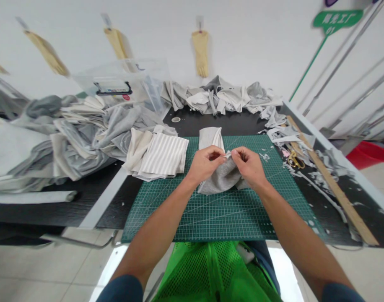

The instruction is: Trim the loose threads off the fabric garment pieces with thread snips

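1. Soft grey knit cloth [219, 178]: bunched, front and centre, over the green gridded cutting mat [223, 222]. Top edge raised, lower part draping onto mat.
2. Left hand [206, 163]: thumb and forefinger pinching a small pale edge of the cloth. Right hand [250, 165]: thumb and fingertips pinching the same edge just beside it. Fingertips close together, neither hand spread.
3. Step, judged: fine fingertip work at the edge, cloth held up between both hands. Any shift of grip calls for keeping that small edge pinched on at least one side; loose folds could slip or hide it.
4. Direction: held edge points up, towards the fingertips; body sags towards the wearer and to the left. Too crumpled for a clear long axis. Flat grey-and-white fabric piece [207, 136] beyond it runs roughly away from the wearer; can't tell if it's joined to the held cloth.
5. Left of it: folded beige-and-white striped fabric stack [163, 154], overlapping mat's left edge; big mixed grey fabric heap [116, 130] further left, clear plastic bin [116, 79] behind.
6. Right: gold-handled scissors [294, 160] among scraps, long flat wooden strip [336, 188] angled alongside.
7. Far side: white tape roll [176, 119] on black tabletop [192, 121]; yellow rubber glove [201, 52] hanging on wall.
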Demonstrator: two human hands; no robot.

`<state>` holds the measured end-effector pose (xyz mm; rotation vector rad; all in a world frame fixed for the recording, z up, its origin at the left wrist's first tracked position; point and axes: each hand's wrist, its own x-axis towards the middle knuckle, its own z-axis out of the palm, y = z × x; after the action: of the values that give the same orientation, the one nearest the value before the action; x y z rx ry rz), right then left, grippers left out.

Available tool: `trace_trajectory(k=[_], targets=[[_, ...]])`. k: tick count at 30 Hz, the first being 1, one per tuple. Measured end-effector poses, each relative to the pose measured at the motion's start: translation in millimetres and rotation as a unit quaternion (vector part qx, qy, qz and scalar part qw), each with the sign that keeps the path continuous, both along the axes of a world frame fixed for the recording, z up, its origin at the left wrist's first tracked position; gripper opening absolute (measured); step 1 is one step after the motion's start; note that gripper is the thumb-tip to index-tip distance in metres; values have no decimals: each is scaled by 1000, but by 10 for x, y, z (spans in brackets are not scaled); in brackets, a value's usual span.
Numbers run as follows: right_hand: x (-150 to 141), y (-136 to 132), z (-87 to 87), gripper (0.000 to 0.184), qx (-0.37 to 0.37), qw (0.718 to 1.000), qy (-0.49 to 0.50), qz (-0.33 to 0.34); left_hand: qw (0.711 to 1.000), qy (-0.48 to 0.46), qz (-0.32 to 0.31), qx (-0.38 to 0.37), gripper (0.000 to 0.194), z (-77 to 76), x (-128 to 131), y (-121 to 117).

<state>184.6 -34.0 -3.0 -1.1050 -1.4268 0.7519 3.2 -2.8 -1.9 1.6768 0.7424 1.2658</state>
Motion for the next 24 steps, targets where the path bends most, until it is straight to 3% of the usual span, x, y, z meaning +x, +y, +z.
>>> trace_trajectory(k=[5,9,17,21,24], targets=[[63,-17,12,25,-10,995,43,94,1000,2,20,23,3,46,-40,-7],[79,-28,44,28,-16,995,45,93,997,59,11,54,11,110,-60,-30],[20,-49,87,33,-54,993,71,81,994,93,-12,49,17,117,-64,-52],[20,-30,78,35,-83,991,92,56,997,78,-10,20,9,76,-52,-21],[27,-23,74,34,-71,992,97,44,999,43,-22,-4,13,49,-32,0]])
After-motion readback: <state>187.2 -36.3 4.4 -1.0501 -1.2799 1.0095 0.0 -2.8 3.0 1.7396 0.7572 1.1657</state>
